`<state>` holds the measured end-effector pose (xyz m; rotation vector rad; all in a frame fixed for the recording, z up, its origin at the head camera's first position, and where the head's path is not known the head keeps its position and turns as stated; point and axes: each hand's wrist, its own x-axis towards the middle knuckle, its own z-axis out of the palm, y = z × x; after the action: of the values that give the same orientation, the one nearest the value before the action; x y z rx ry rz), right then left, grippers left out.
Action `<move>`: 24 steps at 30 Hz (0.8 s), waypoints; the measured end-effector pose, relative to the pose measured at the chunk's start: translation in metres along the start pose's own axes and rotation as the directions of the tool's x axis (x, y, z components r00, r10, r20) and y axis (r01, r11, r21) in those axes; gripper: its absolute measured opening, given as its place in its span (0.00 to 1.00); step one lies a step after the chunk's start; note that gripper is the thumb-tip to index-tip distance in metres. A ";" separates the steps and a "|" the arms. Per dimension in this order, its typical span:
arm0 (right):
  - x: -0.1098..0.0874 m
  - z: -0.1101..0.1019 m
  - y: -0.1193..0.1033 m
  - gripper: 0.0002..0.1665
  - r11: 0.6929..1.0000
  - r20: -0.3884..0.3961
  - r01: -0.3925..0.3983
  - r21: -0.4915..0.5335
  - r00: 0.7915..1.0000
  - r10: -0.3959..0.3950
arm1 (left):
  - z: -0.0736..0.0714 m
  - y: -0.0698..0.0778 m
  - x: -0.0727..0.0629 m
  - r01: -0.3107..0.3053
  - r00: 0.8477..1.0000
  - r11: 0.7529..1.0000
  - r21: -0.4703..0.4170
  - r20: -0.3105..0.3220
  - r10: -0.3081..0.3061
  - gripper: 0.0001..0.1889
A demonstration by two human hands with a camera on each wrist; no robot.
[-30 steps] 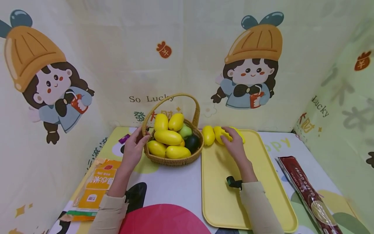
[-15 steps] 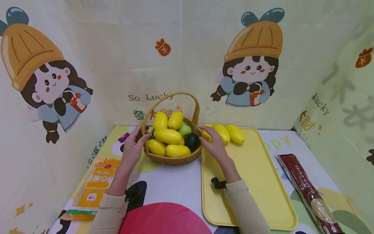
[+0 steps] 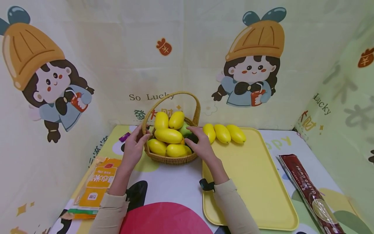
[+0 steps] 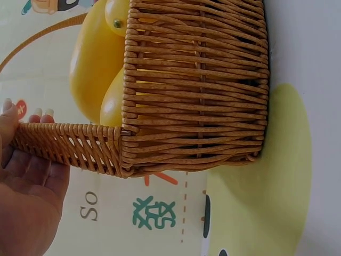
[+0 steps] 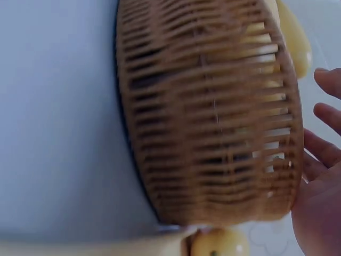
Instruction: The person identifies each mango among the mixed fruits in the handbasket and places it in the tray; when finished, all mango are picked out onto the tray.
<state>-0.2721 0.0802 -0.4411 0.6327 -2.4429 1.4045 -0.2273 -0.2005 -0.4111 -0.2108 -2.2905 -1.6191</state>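
Observation:
A wicker basket (image 3: 171, 161) stands at the back of the table, heaped with several oblong yellow fruits (image 3: 168, 136). My left hand (image 3: 135, 148) holds the left foot of its arched handle (image 3: 196, 112); in the left wrist view, the thumb and fingers lie on either side of the handle. Over the basket's right side is my right hand (image 3: 202, 146), its thumb and fingers spread apart beside a green fruit (image 3: 184, 129) and a dark round one, both partly covered. Nothing shows between the right fingers in the right wrist view, where the hand lies beside the rim.
On the right lies a yellow tray (image 3: 251, 182) with 3 yellow fruits (image 3: 222, 133) along its far end. Farther right is a dark red spaghetti packet (image 3: 308, 191). An orange packet (image 3: 97, 185) and a small purple wrapper (image 3: 124, 137) lie at left. A printed cloth wall rises behind.
My right hand has moved left, from the yellow fruits on the tray to the right side of the basket. The left hand stays at the handle.

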 end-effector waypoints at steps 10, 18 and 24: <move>0.005 0.025 -0.022 0.31 0.999 0.059 0.044 0.023 0.997 -0.045 | -0.005 0.001 -0.003 0.010 1.000 1.000 -0.010 -0.005 -0.010 0.22; 0.009 0.035 -0.032 0.34 0.999 0.085 0.017 -0.030 0.996 -0.014 | -0.004 0.000 -0.003 0.001 1.000 1.000 -0.009 -0.012 -0.001 0.22; 0.011 0.038 -0.034 0.36 0.998 0.088 0.002 -0.063 0.996 0.004 | -0.001 0.002 -0.001 -0.003 1.000 1.000 -0.012 0.003 0.004 0.23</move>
<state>-0.2650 0.0294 -0.4300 0.6933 -2.5443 1.3209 -0.2258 -0.2007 -0.4091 -0.2199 -2.2816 -1.6323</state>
